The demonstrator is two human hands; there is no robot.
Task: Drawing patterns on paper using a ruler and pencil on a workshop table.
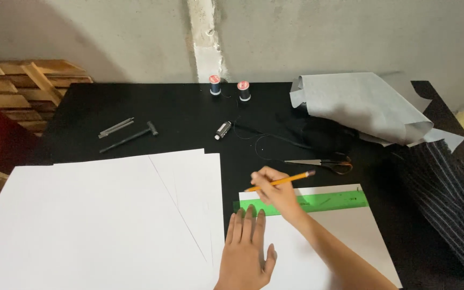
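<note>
Right hand (pixel 276 192) pinches yellow pencil (pixel 281 181), tip at top edge of green ruler (pixel 307 203). Left hand (pixel 245 247) flat, fingers spread, pressing ruler's left end onto small white sheet (pixel 345 236). Risk: smooth plastic skids on slick paper (right end unheld), line skews. Matte black table (pixel 178 115).

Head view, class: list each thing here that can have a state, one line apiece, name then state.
Left hand: flat, fingertips pressing the ruler.
Right hand: gripping the pencil.
Pencil: held tilted, tip at the ruler's top edge.
Green ruler: flat across the small white sheet.
Scissors: lying closed.
Two thread spools: upright.
Third spool: on its side.
Grey paper: crumpled, folded over.
</note>
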